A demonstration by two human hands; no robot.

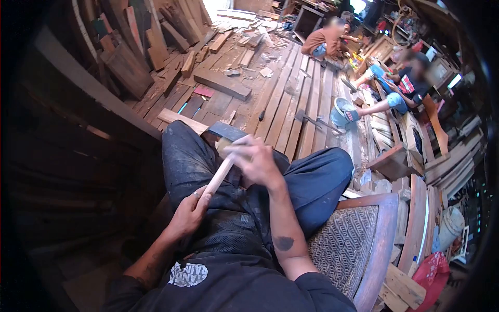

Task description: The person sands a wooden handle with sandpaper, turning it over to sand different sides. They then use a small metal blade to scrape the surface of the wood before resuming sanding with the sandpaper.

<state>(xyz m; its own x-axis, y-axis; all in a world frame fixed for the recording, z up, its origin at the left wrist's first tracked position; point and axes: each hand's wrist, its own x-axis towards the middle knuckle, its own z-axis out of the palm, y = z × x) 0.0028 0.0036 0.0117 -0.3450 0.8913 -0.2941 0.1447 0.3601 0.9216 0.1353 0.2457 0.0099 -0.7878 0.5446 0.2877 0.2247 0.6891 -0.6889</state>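
Note:
A pale wooden stick (220, 176) slants up across my lap. My left hand (190, 212) is closed round its near end. Toward the far end, my right hand (255, 160) has its fingers curled over the stick, slightly smeared by motion. By those fingertips is a small tan piece (223, 147), partly covered, whose kind I cannot make out. Just beyond it lies a dark, flat-faced block (226, 131) between my knees; its lower part is hidden.
Planks (291, 104) and offcuts cover the floor ahead. A hammer-like tool (306, 118) lies near a bucket (344, 112). Two people sit at the upper right, one in a brown top (323, 41), one in a black shirt (410, 83). A woven-panel chair part (345, 244) is at my right.

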